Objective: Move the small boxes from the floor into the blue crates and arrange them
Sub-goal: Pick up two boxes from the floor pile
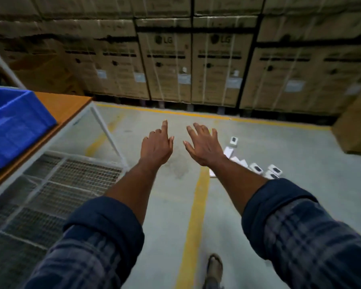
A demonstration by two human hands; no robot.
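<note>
With the left hand [156, 148] and right hand [204, 146] both spread in an empty grip, the small white cardboard boxes [256, 168] lie scattered on the floor at right, far from the blue plastic crate [15, 126] on the left surface, so an overfull armful could spill in transit.

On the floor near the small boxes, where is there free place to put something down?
Bare floor lies left of the yellow line, up to the white table frame, under the left hand. More lies right of the small boxes, toward the brown carton. It is crowded beside the right hand, where those boxes cluster.
</note>
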